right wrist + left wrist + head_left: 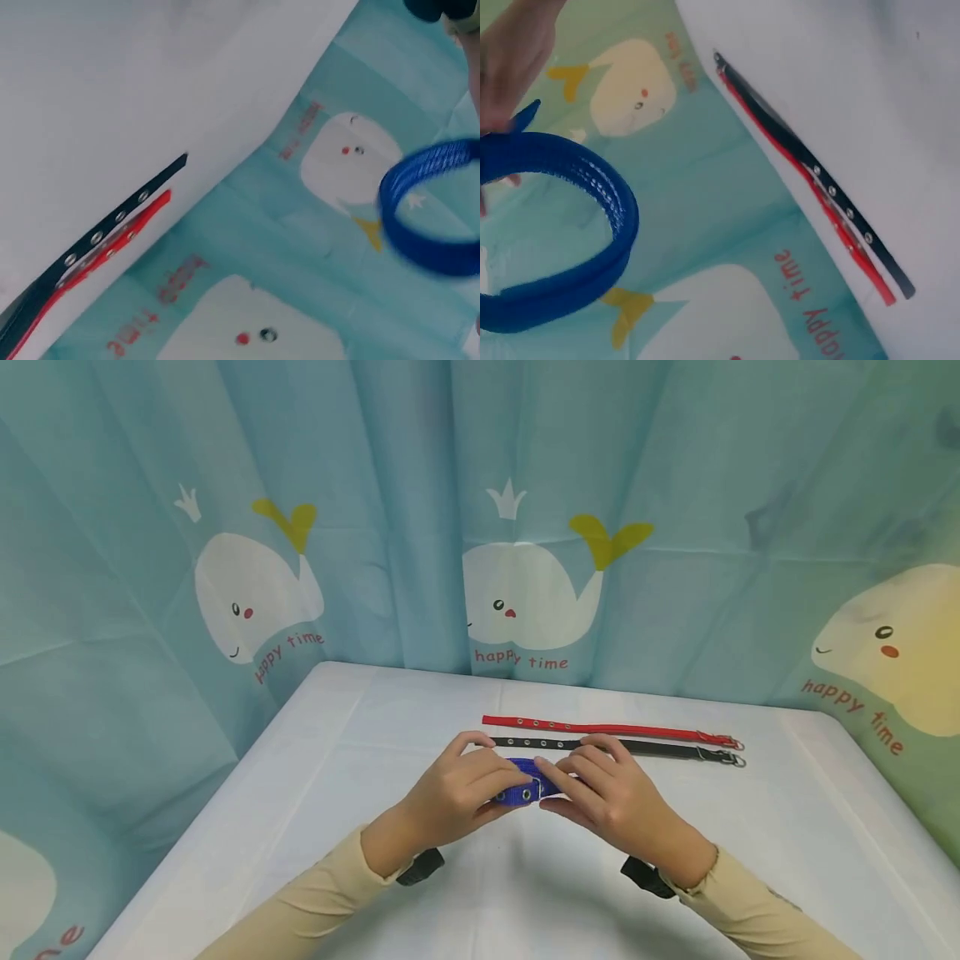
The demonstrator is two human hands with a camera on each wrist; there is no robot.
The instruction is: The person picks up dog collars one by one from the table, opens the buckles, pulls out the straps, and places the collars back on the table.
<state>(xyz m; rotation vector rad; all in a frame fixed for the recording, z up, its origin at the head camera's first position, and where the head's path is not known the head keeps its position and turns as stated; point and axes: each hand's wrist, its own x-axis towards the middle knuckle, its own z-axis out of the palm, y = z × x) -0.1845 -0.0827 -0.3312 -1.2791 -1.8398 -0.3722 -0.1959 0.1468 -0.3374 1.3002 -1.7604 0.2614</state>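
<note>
A blue webbing collar with metal eyelets and a buckle is bent into a loop above the table. My left hand pinches its eyelet end on the left. On the other side my right hand holds it by the buckle, fingertips close to the left hand's. In the left wrist view the blue collar shows as a round loop, and the right wrist view catches part of the same blue collar. Fingers hide much of the buckle.
Behind the hands a black collar and a red collar lie straight, side by side, on the white table. Their buckles point right. A blue curtain with whale prints hangs along the table's back edge.
</note>
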